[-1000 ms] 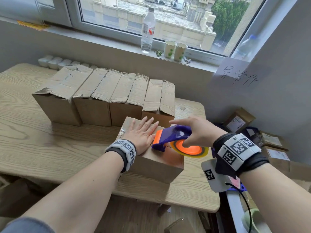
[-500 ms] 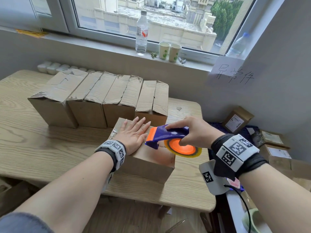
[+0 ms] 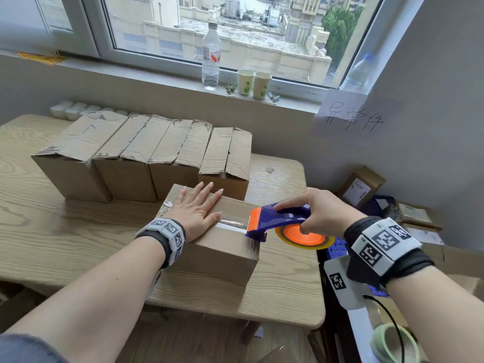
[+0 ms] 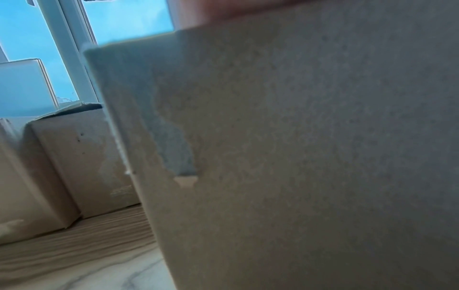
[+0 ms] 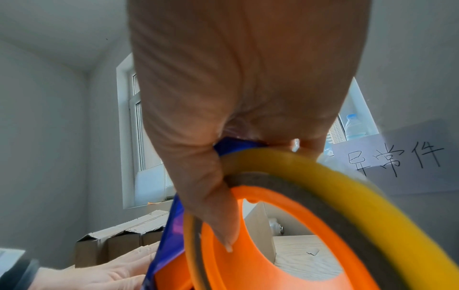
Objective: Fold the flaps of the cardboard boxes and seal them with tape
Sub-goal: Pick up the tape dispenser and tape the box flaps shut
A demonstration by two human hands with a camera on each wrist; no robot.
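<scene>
A closed cardboard box (image 3: 222, 252) lies near the table's front edge, its side filling the left wrist view (image 4: 298, 157). My left hand (image 3: 197, 210) presses flat on its top, fingers straight. My right hand (image 3: 320, 210) grips a blue and orange tape dispenser (image 3: 277, 218) with a yellowish tape roll (image 5: 335, 186), held at the box's right end. A strip of clear tape (image 3: 233, 222) runs along the top seam from my left hand to the dispenser's blade. Behind stands a row of several boxes (image 3: 146, 155) with flaps folded down.
The wooden table (image 3: 52, 231) ends just right of the box. On the windowsill are a water bottle (image 3: 210, 56) and two paper cups (image 3: 254, 83). More cardboard parcels (image 3: 361, 187) and a blue crate (image 3: 337, 247) sit on the floor at the right.
My right hand has drawn the dispenser rightward along the box top to its right end, laying tape. My left hand stays pressed on the box.
</scene>
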